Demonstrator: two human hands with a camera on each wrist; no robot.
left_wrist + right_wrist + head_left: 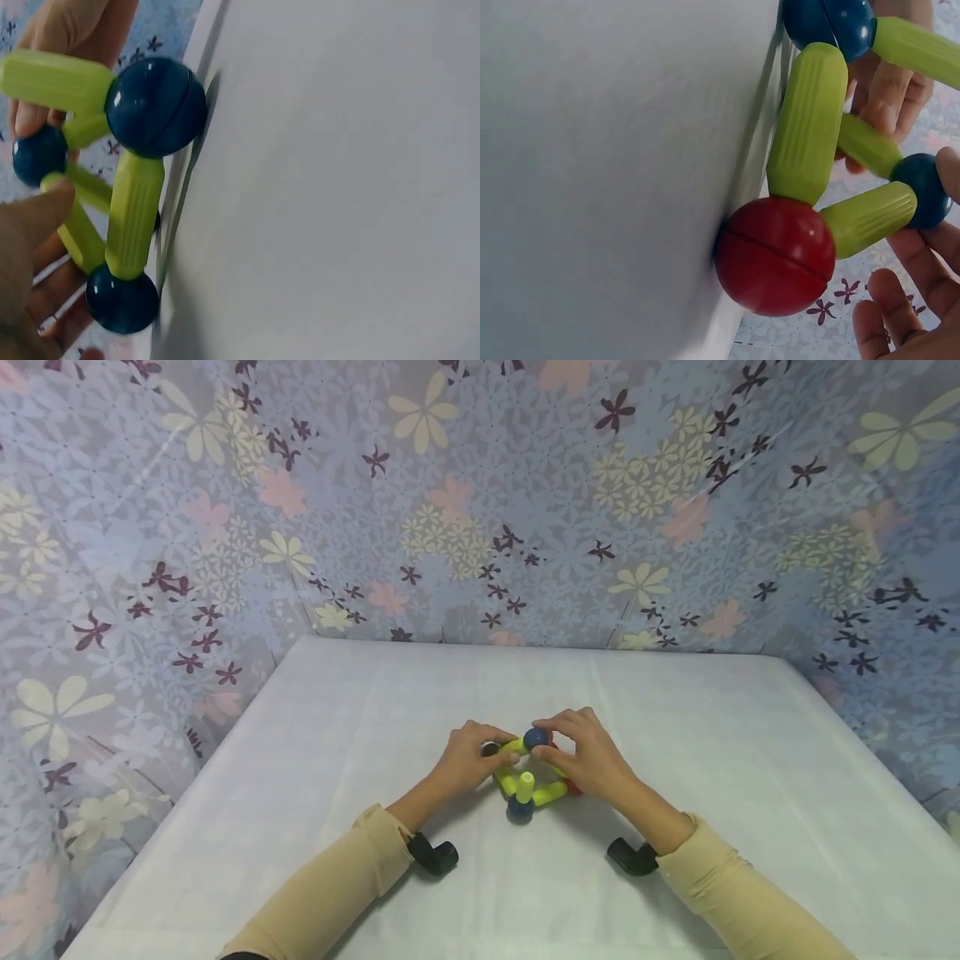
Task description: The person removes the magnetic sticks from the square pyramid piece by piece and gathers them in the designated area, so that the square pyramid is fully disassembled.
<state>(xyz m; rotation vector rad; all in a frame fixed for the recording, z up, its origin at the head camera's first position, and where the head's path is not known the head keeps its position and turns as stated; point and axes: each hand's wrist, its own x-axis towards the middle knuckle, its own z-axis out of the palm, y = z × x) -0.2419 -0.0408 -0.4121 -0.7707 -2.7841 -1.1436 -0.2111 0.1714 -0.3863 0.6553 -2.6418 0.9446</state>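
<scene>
Left hand sits at the left side of the rod-and-ball frame, fingers curled in, tips on a yellow-green rod near the top; pinching it, not wide open. Right hand mirrors it from the right, fingers arched over, thumb and forefinger closing round the top blue ball. Both hands nearly meet over that ball.

Wrists low, palms facing each other; forearms in tan sleeves run back toward near edge, spread in a V. Black wrist cam mounts rest on the bench by each wrist.

Frame stands on the bench at mid-width, a bit nearer than centre. Near corner: another blue ball touching the bench, a rod standing up from it. Left wrist view: two blue balls on the bench surface joined by a ribbed rod, third ball higher, by the fingers. Right wrist view: red ball on the bench at the right corner, rods going off to the blue balls; fingers of right hand loosely curled near the upper ball.

Bench covered w/ white cloth; floral sheet hangs behind and at both sides.
</scene>
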